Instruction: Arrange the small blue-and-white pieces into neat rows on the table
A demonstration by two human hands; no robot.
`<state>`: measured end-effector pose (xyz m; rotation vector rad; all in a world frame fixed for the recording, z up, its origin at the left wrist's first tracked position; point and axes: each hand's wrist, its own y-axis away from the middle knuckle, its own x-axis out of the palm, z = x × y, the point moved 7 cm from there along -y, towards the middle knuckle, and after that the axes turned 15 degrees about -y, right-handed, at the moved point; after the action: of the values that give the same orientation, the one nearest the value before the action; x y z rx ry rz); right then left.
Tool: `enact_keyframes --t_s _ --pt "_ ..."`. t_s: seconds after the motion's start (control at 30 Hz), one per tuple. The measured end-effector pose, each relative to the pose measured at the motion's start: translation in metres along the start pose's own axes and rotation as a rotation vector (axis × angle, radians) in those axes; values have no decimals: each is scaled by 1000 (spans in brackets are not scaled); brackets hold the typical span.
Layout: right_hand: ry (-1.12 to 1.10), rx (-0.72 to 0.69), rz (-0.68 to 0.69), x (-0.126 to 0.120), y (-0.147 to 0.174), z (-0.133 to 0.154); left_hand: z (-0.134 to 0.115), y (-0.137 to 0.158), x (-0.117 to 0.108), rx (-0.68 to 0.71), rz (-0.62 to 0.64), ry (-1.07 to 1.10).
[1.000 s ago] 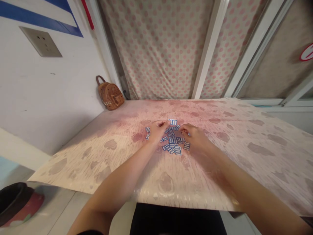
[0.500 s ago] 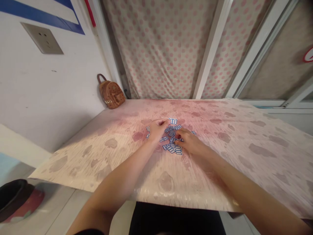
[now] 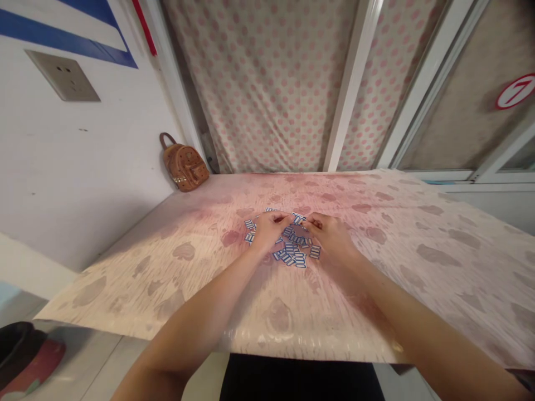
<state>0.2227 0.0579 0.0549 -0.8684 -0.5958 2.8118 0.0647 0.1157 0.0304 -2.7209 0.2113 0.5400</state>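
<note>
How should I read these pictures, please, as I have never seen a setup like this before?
There is no machine here, only a person's bare hands, seen from one camera worn on the head and looking forward and down. The left hand and right hand are close together above a patterned table cover. Small white-and-blue pieces lie scattered and overlapping around them. One piece shows between the two hands' fingertips; it is too small to tell which grip, if either, holds it. A brown bag is by the far left corner.
</note>
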Motion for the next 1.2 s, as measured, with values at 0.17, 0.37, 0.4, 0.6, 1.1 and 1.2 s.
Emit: enact_keyframes --t_s 0.17,0.37,0.4,0.6,1.1,1.2 --pt "49 -35 -50 -3 0 0 -6 4 2 21 31 -11" --pt "69 -16 -21 -2 0 -1 -11 6 4 81 45 -61" --pt "70 -17 -19 -2 0 0 -12 6 4 86 47 -59" --pt "86 -17 -32 -1 1 0 -10 7 7 52 73 -9" --pt "209 -281 0 4 10 31 -4 19 11 -268 92 338" --pt "115 -209 -29 3 7 23 -4 21 11 -302 93 348"
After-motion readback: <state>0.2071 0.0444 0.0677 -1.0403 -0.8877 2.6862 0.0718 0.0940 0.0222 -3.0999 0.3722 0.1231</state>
